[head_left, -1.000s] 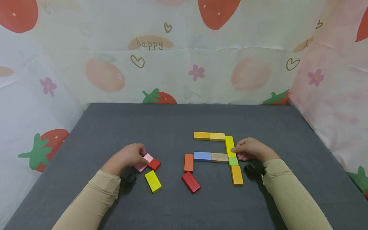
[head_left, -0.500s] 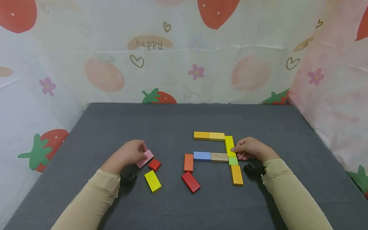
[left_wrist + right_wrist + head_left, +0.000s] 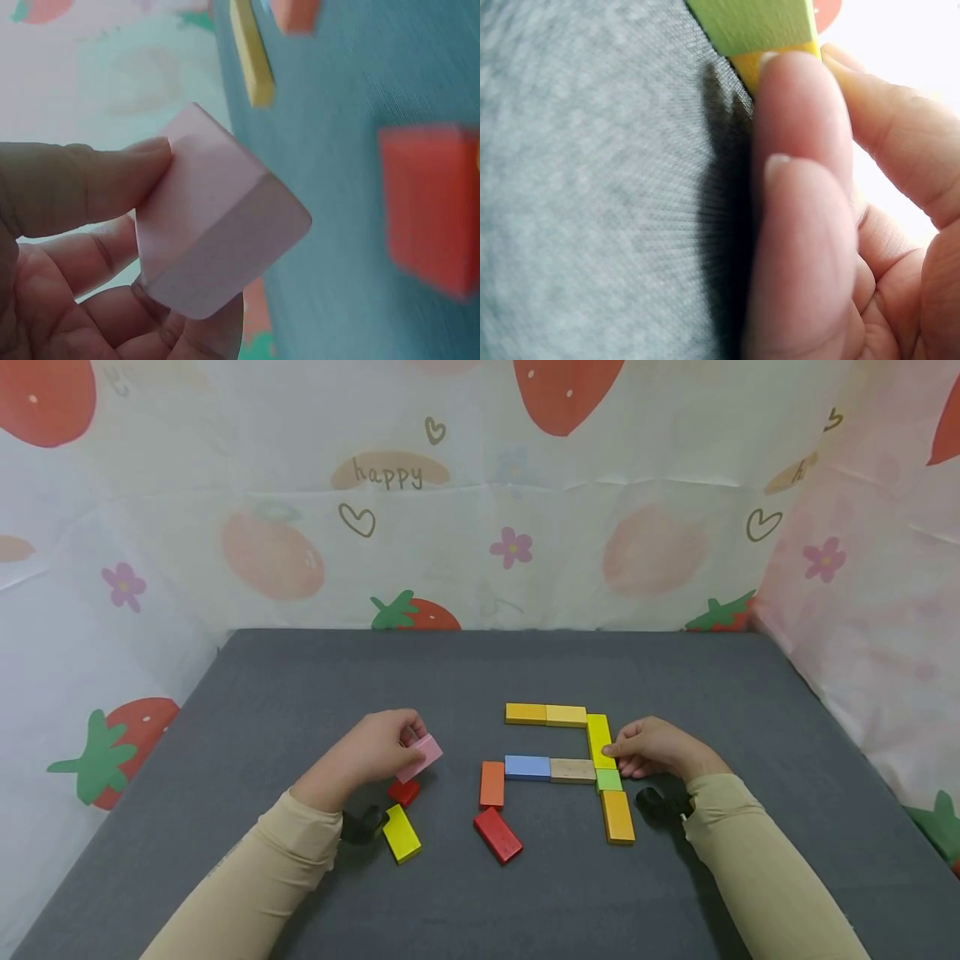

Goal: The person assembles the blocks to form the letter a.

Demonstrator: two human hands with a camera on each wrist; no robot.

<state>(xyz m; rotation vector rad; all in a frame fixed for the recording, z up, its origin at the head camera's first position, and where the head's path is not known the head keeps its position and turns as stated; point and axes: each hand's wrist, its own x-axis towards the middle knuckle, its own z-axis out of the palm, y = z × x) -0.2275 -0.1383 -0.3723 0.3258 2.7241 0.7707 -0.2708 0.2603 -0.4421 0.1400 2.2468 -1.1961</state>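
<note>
My left hand [image 3: 375, 752] pinches a pink block [image 3: 422, 757] between thumb and fingers, raised off the cloth. The left wrist view shows this pink block [image 3: 217, 214] tilted, thumb on one face and fingers behind. Below that hand lie a small red block [image 3: 405, 792] and a yellow block [image 3: 402, 835]. My right hand [image 3: 663, 750] pinches the edge of a long bright-yellow block [image 3: 599, 735], thumb on top, fingers curled at its outer side. A small green block [image 3: 608, 781] adjoins this block; the right wrist view shows the same green block [image 3: 757, 26] close to my fingertips.
Two yellow-orange blocks [image 3: 546, 715] lead to the bright-yellow one. A blue block [image 3: 527, 767] and a wooden block [image 3: 572, 771] form a row. Orange [image 3: 492, 785] and red [image 3: 498, 836] blocks lie left, an amber block [image 3: 618, 818] nearer. Grey cloth [image 3: 360, 668] covers the table.
My left hand has lifted the pink block off the cloth and carried it to the right and away from me, over the small red block. My right hand has stayed at the bright-yellow block.
</note>
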